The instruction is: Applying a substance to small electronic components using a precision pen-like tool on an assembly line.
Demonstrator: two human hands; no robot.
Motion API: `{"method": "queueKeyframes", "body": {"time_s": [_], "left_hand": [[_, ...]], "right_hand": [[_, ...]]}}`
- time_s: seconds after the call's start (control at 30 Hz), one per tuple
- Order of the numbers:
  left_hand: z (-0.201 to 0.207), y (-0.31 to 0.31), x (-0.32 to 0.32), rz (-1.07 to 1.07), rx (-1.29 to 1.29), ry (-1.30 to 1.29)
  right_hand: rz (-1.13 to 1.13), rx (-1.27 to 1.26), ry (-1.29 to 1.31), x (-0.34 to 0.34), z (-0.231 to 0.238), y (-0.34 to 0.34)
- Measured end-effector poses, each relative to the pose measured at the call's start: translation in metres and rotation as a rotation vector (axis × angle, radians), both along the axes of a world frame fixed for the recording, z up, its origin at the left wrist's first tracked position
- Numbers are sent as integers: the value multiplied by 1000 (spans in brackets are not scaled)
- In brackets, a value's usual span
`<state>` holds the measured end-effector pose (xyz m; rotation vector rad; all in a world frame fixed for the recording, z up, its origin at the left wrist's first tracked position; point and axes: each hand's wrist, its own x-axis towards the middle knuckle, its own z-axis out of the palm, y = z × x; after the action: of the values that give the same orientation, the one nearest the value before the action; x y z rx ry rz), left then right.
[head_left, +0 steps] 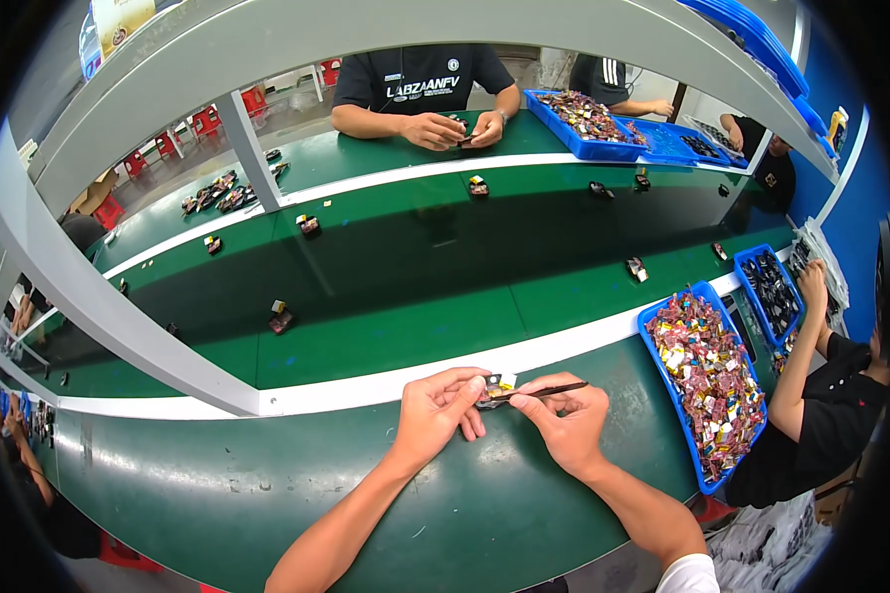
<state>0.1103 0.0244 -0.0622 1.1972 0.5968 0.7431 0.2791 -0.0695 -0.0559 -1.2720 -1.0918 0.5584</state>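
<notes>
My left hand (pixel 433 410) is closed around a small electronic assembly (pixel 497 383), pinching it between thumb and fingers. The piece shows a dark housing with white and yellow patches; its finer details are too small to tell. In my right hand (pixel 570 423) is a thin dark pen-like tool (pixel 556 389), gripped between thumb and forefinger, which may be tweezers. The tool's tip meets the assembly near my left fingertips. Both hands are above the near edge of the green workbench (pixel 316 484), close to its white rail (pixel 366 387).
Right of me stands a blue tray (pixel 674 403) heaped with small circuit boards. Beyond it, another blue tray (pixel 767 282) holds black parts beside a co-worker's arms (pixel 796 361). Several assemblies lie on the green belt (pixel 396 331). A co-worker (pixel 415 109) sits opposite; grey frame bars (pixel 119 296) arch overhead.
</notes>
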Motion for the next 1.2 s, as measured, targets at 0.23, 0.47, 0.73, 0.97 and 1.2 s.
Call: {"method": "queueKeyframes", "body": {"time_s": [0.23,0.47,0.73,0.97,1.2], "left_hand": [[-2,1,0,-1,-5,-27],[0,1,-2,4,-2,-35],[0,1,-1,2,-3,-47],[-2,1,-2,1,1,-46],[-2,1,-1,14,0,-46]], "right_hand": [[-6,11,-31,1,1,0],[-10,3,-53,-1,3,0],[-33,45,-163,-2,5,-1],[-13,15,-140,1,4,-1],[7,167,-288,3,2,2]]}}
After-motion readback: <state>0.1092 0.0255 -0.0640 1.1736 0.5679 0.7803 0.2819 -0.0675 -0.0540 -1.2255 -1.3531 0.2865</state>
